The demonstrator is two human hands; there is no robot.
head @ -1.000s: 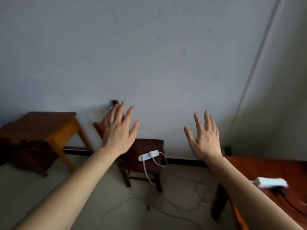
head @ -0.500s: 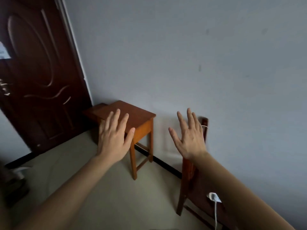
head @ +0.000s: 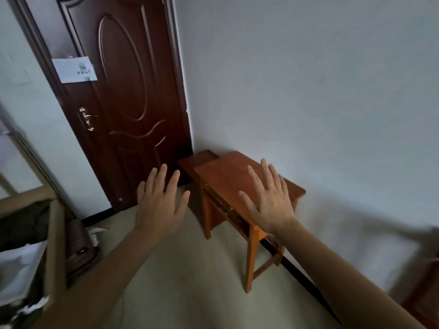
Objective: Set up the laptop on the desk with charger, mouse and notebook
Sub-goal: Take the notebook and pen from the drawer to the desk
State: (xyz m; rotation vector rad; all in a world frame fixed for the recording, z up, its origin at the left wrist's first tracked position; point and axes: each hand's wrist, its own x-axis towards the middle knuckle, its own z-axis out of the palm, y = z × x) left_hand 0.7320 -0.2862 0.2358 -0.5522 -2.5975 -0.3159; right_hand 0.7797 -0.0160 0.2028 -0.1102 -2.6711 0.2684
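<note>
While both arms run off-frame, left hand point(head: 160, 207) & right hand point(head: 270, 205) spread, fingers empty, desk point(head: 228, 172) pt. hidden.

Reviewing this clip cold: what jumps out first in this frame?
Two bare hands, left and right, held open with fingers spread, holding nothing, mid-frame. Behind the right one, a small orange wooden desk against the wall, its top bare. A dark brown door stands left, paper stuck on it.

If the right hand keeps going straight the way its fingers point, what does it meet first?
Probably the top of the small wooden table. The right hand is open, empty, fingers aimed up and away over that tabletop, with the wall behind. Depth is unclear from one view, so it may pass above the top and reach the wall.
</note>
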